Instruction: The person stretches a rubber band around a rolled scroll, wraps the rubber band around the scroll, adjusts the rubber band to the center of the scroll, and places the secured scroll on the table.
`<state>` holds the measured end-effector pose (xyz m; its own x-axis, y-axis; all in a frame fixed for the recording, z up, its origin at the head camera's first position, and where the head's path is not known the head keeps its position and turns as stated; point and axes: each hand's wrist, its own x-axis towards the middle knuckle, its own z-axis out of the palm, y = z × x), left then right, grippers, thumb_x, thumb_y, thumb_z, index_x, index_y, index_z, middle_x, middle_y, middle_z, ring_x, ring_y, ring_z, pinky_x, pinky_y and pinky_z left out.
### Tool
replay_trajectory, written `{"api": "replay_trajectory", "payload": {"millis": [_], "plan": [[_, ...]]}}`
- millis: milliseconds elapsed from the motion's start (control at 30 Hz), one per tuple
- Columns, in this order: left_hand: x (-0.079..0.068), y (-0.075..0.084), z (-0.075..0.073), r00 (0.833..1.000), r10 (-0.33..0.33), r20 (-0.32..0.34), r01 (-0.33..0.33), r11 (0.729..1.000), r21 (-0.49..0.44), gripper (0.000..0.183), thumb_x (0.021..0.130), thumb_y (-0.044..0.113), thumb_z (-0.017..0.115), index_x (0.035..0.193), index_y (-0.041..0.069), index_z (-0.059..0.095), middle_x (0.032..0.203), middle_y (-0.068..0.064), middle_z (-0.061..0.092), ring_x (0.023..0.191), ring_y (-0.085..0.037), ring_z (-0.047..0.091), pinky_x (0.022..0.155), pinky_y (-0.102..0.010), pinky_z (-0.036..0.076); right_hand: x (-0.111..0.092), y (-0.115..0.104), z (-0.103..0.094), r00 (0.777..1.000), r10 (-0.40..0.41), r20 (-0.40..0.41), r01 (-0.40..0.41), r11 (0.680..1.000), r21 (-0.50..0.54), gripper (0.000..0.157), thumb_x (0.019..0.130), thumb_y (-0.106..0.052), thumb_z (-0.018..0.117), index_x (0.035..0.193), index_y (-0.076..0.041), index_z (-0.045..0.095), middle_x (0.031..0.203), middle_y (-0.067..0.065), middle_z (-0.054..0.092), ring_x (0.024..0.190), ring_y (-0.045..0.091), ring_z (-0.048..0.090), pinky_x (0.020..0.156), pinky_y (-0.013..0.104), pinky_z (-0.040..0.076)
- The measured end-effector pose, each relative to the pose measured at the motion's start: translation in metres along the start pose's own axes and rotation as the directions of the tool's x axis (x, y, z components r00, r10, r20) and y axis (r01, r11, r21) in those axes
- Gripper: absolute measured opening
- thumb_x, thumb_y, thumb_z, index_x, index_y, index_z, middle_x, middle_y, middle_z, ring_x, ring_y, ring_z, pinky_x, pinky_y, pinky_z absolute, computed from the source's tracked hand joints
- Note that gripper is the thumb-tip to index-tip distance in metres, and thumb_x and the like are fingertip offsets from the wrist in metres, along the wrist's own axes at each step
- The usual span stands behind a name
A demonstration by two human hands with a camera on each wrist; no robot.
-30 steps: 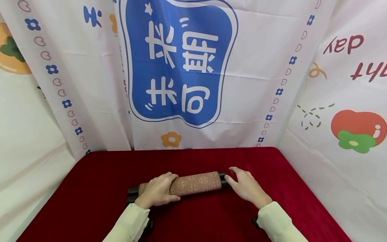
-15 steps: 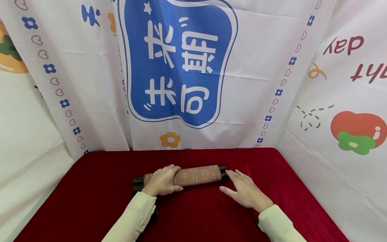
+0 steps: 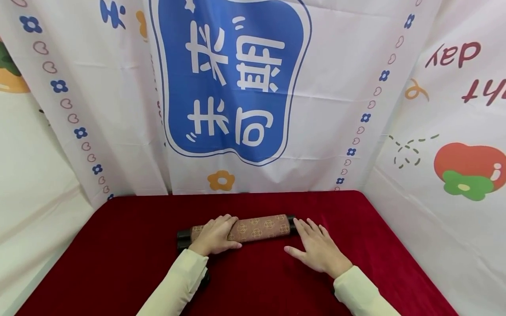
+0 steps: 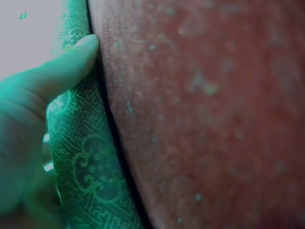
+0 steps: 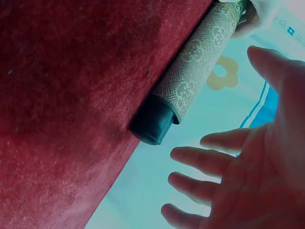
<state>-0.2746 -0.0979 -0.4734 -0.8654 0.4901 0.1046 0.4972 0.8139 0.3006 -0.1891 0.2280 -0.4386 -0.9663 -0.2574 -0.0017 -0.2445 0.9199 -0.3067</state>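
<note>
A rolled scroll [image 3: 261,228], covered in brown patterned brocade with dark paired rod ends, lies slightly slanted across the red cloth. My left hand [image 3: 216,235] grips its left half, fingers over the far side and thumb along the near side. The left wrist view shows that thumb pressed to the scroll's brocade [image 4: 95,167], which looks green there. My right hand [image 3: 318,248] is beside the scroll's right end, fingers straight and spread. In the right wrist view the right hand [image 5: 257,176] appears apart from the dark rod end [image 5: 153,121], holding nothing.
A red velvet-like cloth [image 3: 253,285] covers the table. White printed curtains [image 3: 332,52] enclose it at the back and both sides, close to the table's back edge [image 3: 316,192].
The scroll has shifted a little away from me and to the right, with my left hand on it. My right hand's fingers have straightened and spread beside the scroll's end.
</note>
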Motion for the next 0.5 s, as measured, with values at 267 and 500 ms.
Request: {"api": "replay_trajectory", "payload": {"millis": [267,500], "plan": [[-0.009,0.007,-0.004,0.999,0.022,-0.035,-0.019,0.994,0.108,0.092,0.086,0.052,0.085,0.154,0.001,0.049,0.153,-0.017,0.057,0.143,-0.037,0.053,0.117,-0.059,0.042,0.002,0.001,0.0,1.0,0.003,-0.013,-0.004,0.999,-0.054,0.093,0.1,-0.064,0.057,0.167,-0.006,0.028,0.171,0.019,0.035,0.162,0.044,0.024,0.127,0.07,0.017],[-0.032,0.007,-0.02,0.998,-0.013,-0.068,0.022,0.991,0.136,0.1,0.094,0.063,0.068,0.162,-0.001,0.036,0.168,-0.021,0.039,0.155,-0.04,0.038,0.125,-0.064,0.029,0.003,0.004,-0.001,0.999,0.0,-0.042,-0.004,0.995,-0.098,0.094,0.101,-0.064,0.057,0.167,-0.004,0.027,0.171,0.022,0.033,0.162,0.047,0.021,0.127,0.07,0.016]]}}
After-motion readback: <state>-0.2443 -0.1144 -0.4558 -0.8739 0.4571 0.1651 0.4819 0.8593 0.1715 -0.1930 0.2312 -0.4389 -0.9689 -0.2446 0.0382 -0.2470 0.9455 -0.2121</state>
